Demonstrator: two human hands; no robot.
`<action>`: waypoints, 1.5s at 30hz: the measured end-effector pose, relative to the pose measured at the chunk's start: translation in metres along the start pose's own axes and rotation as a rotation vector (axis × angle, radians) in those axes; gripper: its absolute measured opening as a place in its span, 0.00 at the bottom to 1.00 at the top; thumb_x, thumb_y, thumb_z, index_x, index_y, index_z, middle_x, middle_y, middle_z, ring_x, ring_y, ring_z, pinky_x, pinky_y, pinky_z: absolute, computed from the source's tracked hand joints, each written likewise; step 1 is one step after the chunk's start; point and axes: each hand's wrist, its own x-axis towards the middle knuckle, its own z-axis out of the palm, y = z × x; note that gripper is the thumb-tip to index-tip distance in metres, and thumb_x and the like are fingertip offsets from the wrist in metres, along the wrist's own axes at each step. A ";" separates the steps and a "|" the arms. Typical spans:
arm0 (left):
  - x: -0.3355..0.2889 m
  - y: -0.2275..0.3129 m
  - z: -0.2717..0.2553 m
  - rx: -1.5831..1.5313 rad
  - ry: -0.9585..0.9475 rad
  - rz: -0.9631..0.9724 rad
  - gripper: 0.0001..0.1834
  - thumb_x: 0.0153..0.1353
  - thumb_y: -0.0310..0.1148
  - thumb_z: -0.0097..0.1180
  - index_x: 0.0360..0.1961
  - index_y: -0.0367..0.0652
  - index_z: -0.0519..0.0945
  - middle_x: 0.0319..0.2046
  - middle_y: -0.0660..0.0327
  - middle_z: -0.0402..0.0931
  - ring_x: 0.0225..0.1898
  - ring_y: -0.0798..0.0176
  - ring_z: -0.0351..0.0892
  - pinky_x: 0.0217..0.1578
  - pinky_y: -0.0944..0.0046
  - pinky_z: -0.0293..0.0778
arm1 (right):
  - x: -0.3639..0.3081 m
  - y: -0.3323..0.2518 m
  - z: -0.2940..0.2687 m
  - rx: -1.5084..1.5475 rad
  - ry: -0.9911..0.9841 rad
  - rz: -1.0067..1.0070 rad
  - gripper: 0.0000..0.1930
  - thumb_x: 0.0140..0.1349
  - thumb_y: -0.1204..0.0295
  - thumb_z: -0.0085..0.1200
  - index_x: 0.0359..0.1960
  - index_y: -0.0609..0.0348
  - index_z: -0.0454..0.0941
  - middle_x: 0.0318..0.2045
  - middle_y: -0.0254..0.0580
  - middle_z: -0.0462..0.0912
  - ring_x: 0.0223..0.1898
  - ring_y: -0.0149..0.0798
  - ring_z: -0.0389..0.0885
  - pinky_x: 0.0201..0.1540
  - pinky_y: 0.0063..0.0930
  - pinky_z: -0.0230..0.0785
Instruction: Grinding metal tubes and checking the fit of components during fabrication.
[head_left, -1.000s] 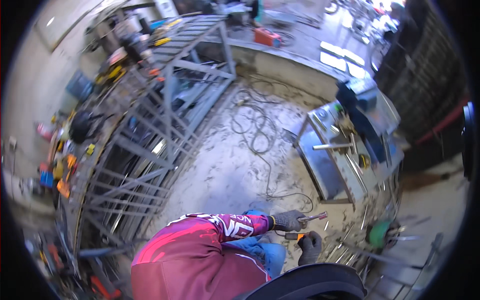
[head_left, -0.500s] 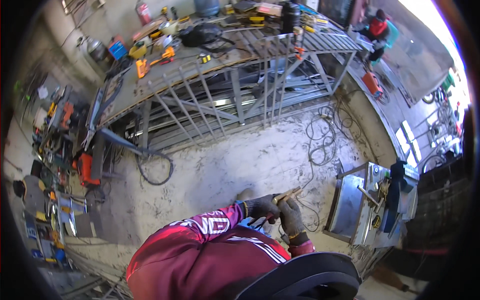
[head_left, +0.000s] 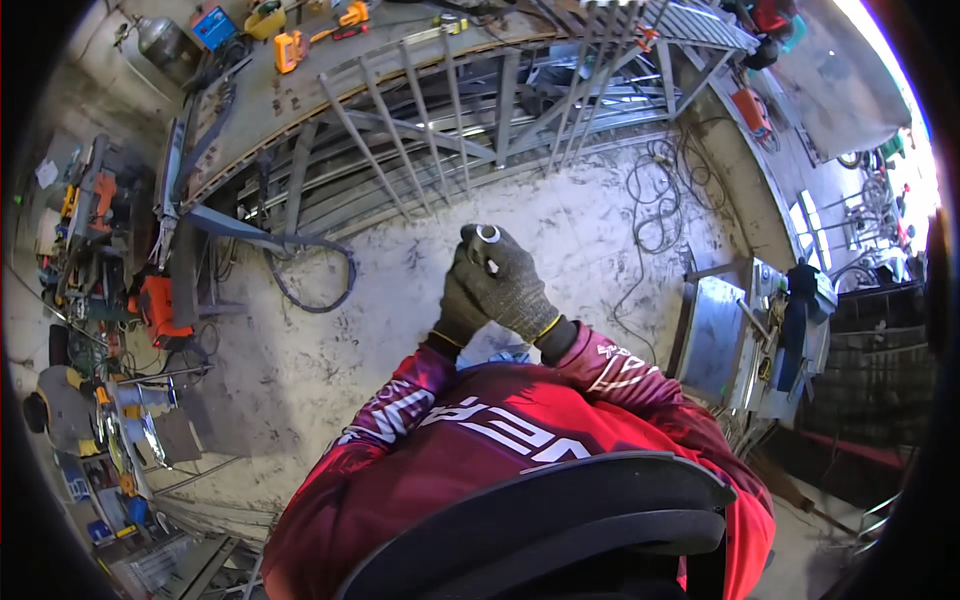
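Note:
Both hands, in dark grey knit work gloves with yellow-edged cuffs, are pressed together in front of my chest. My right hand [head_left: 515, 292] lies over my left hand [head_left: 460, 308], its fingers curled. At the top of the clasp shows a small pale ring-shaped bit [head_left: 488, 234], and a smaller white spot sits below it. Whether these belong to a held thing or to the glove I cannot tell. The fingers of my left hand are mostly hidden behind the right. Beyond the hands, upright metal bars [head_left: 430, 120] lean against the workbench.
A long metal workbench [head_left: 255, 130] carries orange tools [head_left: 290, 50]. Cables [head_left: 655, 200] coil on the dusty floor, and a black hose loop [head_left: 345, 285] lies at left. A metal stand [head_left: 710, 325] is at right. Tools crowd the left side. Another person [head_left: 770, 25] is far right.
My hands have moved left and farther from my body, and the view has shifted. The brass-coloured tool and dark-red handled tool seen in them before no longer show.

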 end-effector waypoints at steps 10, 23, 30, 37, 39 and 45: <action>0.011 0.193 -0.067 0.702 0.205 0.161 0.08 0.60 0.19 0.49 0.36 0.44 0.70 0.26 0.69 0.64 0.26 0.74 0.65 0.27 0.69 0.66 | 0.097 0.025 0.068 0.463 -0.135 0.300 0.16 0.67 0.79 0.60 0.56 0.62 0.79 0.46 0.36 0.85 0.47 0.29 0.82 0.53 0.26 0.77; 0.143 0.281 -0.222 0.744 0.605 0.120 0.03 0.63 0.23 0.57 0.37 0.42 0.79 0.23 0.71 0.71 0.21 0.74 0.66 0.22 0.69 0.64 | 0.397 0.077 0.078 0.332 -0.046 0.009 0.10 0.68 0.74 0.58 0.47 0.65 0.81 0.39 0.37 0.84 0.39 0.31 0.82 0.46 0.28 0.77; 0.206 0.327 -0.233 0.939 0.780 0.080 0.07 0.69 0.32 0.57 0.34 0.43 0.77 0.21 0.71 0.68 0.24 0.74 0.65 0.25 0.65 0.65 | 0.645 0.096 0.153 -0.370 -0.419 -0.263 0.17 0.64 0.66 0.61 0.51 0.62 0.82 0.42 0.50 0.88 0.42 0.45 0.87 0.47 0.37 0.77; 0.246 0.350 -0.310 1.103 0.846 0.184 0.07 0.67 0.31 0.54 0.37 0.39 0.78 0.24 0.56 0.75 0.27 0.55 0.73 0.32 0.56 0.72 | 0.768 0.225 0.235 -0.937 -0.446 -0.114 0.26 0.61 0.58 0.58 0.55 0.65 0.79 0.50 0.69 0.83 0.56 0.63 0.81 0.59 0.50 0.74; 0.245 0.363 -0.322 1.258 0.831 0.205 0.09 0.66 0.32 0.53 0.39 0.37 0.78 0.31 0.42 0.79 0.36 0.33 0.76 0.38 0.47 0.74 | 0.759 0.224 0.257 -0.949 -0.444 -0.097 0.25 0.61 0.59 0.57 0.55 0.65 0.79 0.51 0.69 0.83 0.56 0.63 0.81 0.59 0.50 0.74; 0.250 0.408 -0.356 1.381 0.739 0.071 0.10 0.66 0.35 0.56 0.39 0.38 0.78 0.34 0.39 0.80 0.41 0.29 0.77 0.37 0.43 0.74 | 0.755 0.188 0.235 -1.040 -0.258 -0.198 0.23 0.60 0.58 0.59 0.50 0.62 0.80 0.47 0.54 0.86 0.52 0.59 0.84 0.53 0.53 0.75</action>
